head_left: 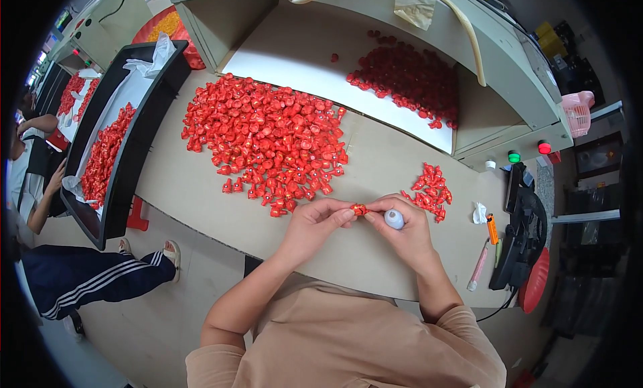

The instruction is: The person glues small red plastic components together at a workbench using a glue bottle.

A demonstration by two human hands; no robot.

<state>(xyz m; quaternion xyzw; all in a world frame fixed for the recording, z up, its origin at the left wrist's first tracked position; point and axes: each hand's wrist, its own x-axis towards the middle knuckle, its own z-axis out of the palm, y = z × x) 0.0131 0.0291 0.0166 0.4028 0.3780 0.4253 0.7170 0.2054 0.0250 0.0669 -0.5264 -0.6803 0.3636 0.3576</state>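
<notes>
On the tan surface (382, 161), that big red heap (268, 140) looks like what's left, so loads to go; the little red cluster (432, 190) off right is maybe the done lot, can't swear. Elbows bent, left hand (315, 224) and right hand (410, 232) meet in front, right cradling a pale round-ended tool (394, 218), both pinching one small red piece (359, 209).

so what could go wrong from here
The small red piece, pinched between the left hand and right hand, could slip. The right hand also holds a pale round-ended object, which might hamper its grip. The smaller red pile lies close beyond that hand and might get knocked.
</notes>
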